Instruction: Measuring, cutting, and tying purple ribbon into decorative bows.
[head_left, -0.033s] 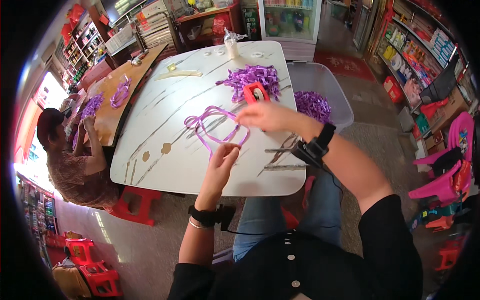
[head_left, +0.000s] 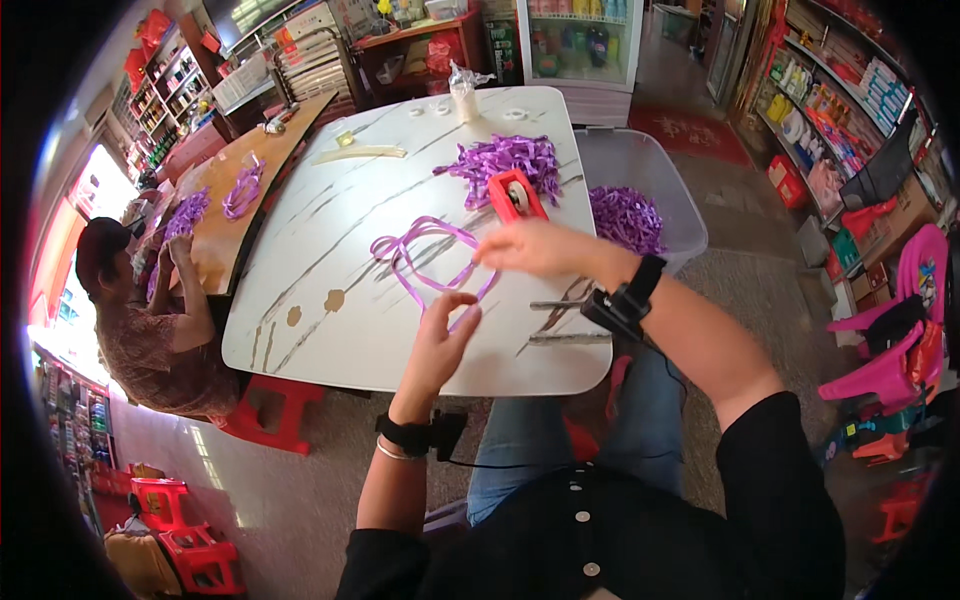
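Left hand [head_left: 440, 338] fingers pinched on the near end of the purple ribbon [head_left: 420, 255], low over the desk [head_left: 330, 220] near its front edge. Right hand [head_left: 530, 247] closed on the other end of the same ribbon, just right of the loops and a bit above the desk. Ribbon lies in loose loops on the white marbled desk top, middle of the desk, ends lifted by both hands. Both wrists wear black bands with small devices.

Red tape dispenser [head_left: 515, 195] stands on the desk just behind the right hand, touching the front of a pile of cut purple ribbon [head_left: 500, 160]. Behind that pile, at the far desk edge, a clear bag [head_left: 462, 92] standing upright. A pale flat strip [head_left: 362, 153] lies at the far left part of the desk. Two small brown spots near the front left of the desk, what they are cannot tell.

Clear plastic bin [head_left: 650, 175] sits right of the desk, touching its edge, with more purple ribbon [head_left: 625, 215] inside. Red stool [head_left: 270, 410] under the desk's front left corner.

Left of the desk, a second wooden table [head_left: 250, 160] with purple ribbon loops on it; another person [head_left: 140, 320] sits there, hands up on purple ribbon. Pink plastic chairs [head_left: 890, 350] well right of the desk.
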